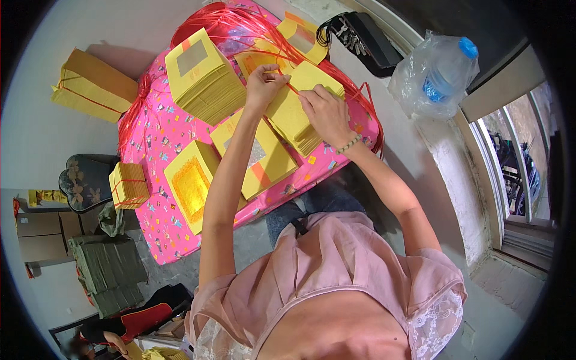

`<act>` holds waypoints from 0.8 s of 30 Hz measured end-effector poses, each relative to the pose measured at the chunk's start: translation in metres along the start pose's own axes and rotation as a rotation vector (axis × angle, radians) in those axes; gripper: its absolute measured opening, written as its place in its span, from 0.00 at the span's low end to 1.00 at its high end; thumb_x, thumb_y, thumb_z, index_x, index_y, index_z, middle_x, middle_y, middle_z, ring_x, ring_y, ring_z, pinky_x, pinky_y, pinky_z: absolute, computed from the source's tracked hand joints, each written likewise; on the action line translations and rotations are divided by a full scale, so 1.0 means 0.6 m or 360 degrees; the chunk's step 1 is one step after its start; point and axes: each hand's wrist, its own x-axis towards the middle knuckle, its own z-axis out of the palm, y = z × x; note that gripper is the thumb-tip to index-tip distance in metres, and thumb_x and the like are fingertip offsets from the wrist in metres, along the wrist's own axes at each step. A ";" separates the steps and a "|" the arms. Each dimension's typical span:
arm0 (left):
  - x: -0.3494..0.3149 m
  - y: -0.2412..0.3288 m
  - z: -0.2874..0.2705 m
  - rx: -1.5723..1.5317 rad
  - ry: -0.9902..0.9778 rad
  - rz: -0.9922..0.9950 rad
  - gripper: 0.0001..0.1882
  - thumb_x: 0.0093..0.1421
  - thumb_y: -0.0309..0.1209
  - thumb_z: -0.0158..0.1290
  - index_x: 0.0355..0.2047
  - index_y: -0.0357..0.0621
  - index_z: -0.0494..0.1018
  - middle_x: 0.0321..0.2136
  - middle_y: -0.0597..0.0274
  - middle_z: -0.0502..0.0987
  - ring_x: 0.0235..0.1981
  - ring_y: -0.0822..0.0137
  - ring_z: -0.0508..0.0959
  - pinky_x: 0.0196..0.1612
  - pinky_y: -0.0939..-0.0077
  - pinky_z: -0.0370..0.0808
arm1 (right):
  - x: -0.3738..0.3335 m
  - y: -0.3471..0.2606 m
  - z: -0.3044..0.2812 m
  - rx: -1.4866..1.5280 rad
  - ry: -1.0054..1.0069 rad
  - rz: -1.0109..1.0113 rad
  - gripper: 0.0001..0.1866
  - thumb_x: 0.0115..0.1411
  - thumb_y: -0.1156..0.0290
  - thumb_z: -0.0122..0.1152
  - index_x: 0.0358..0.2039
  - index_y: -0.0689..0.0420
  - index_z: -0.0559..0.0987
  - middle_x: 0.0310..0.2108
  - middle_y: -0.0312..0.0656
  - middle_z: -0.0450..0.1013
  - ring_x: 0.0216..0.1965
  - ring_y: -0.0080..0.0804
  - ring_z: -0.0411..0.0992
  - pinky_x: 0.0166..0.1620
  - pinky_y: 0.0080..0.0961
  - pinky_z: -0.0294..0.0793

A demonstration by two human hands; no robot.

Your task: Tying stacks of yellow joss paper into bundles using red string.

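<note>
Over a stack of yellow paper (pixel 292 115) at the table's far right, a thin red plastic strip (pixel 292 88) runs between my two hands. My left hand (pixel 265 87) pinches the strip with thumb and fingertips at the stack's left edge. On top of the same stack rests my right hand (pixel 329 115), its fingers closed on the strip's other side; a beaded bracelet circles that wrist. Beneath my left forearm lie yellow paper stacks (pixel 273 165) with silver and orange patches. Farther left stands a tall yellow paper stack (pixel 210 84).
The pink patterned tablecloth (pixel 157 231) also bears a gold-faced stack (pixel 191 186) and a tied bundle (pixel 129 185). Loose red strips (pixel 207 18) heap at the far edge. A black bag (pixel 366 45) and a bagged bottle (pixel 435 78) sit right. Another person (pixel 111 330) works lower left.
</note>
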 end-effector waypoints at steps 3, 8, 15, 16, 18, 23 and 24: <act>0.001 -0.003 0.005 0.0468 0.0109 0.0160 0.21 0.53 0.30 0.65 0.46 0.39 0.73 0.30 0.59 0.81 0.30 0.71 0.80 0.33 0.78 0.76 | -0.001 -0.006 -0.017 0.0082 0.0150 -0.0050 0.06 0.58 0.70 0.61 0.36 0.54 0.79 0.33 0.41 0.71 0.36 0.41 0.72 0.38 0.35 0.73; 0.007 -0.012 -0.002 0.0519 0.0113 0.0254 0.20 0.53 0.33 0.65 0.45 0.42 0.74 0.29 0.60 0.80 0.28 0.70 0.80 0.34 0.75 0.76 | -0.063 -0.024 -0.051 0.0298 0.0729 0.0119 0.10 0.58 0.74 0.63 0.40 0.59 0.76 0.38 0.43 0.69 0.40 0.37 0.68 0.43 0.30 0.69; 0.002 -0.002 0.001 0.0553 0.0072 0.0240 0.19 0.54 0.31 0.64 0.44 0.40 0.73 0.28 0.61 0.79 0.28 0.72 0.78 0.32 0.78 0.75 | -0.090 -0.011 -0.037 0.1988 0.0422 0.1476 0.12 0.65 0.60 0.59 0.39 0.56 0.74 0.29 0.31 0.70 0.28 0.17 0.68 0.34 0.16 0.68; 0.000 0.000 0.002 0.0602 0.0054 0.0249 0.19 0.56 0.30 0.64 0.45 0.38 0.72 0.28 0.61 0.78 0.29 0.74 0.78 0.32 0.81 0.75 | -0.082 -0.008 -0.038 0.2179 0.0410 0.1606 0.15 0.66 0.58 0.57 0.43 0.57 0.75 0.30 0.31 0.70 0.30 0.17 0.68 0.36 0.18 0.68; -0.001 0.000 0.002 0.0599 0.0055 0.0263 0.19 0.56 0.30 0.64 0.45 0.38 0.72 0.28 0.62 0.78 0.29 0.74 0.77 0.32 0.81 0.75 | -0.075 -0.006 -0.034 0.2216 0.0368 0.1559 0.15 0.66 0.58 0.57 0.44 0.57 0.76 0.30 0.29 0.70 0.29 0.18 0.68 0.36 0.18 0.68; 0.007 -0.012 -0.004 0.0340 0.0053 0.0218 0.18 0.56 0.30 0.64 0.43 0.37 0.72 0.29 0.63 0.78 0.29 0.74 0.78 0.32 0.80 0.75 | -0.125 -0.007 -0.005 0.2217 0.0570 0.1742 0.12 0.65 0.57 0.59 0.32 0.51 0.74 0.26 0.28 0.71 0.26 0.15 0.70 0.31 0.17 0.71; 0.007 -0.011 -0.004 0.0073 0.0086 0.0041 0.16 0.55 0.30 0.64 0.41 0.38 0.73 0.29 0.64 0.79 0.28 0.74 0.78 0.31 0.80 0.76 | -0.139 -0.005 0.002 0.2213 0.0576 0.1756 0.12 0.65 0.57 0.59 0.32 0.51 0.74 0.26 0.28 0.71 0.26 0.15 0.70 0.31 0.17 0.71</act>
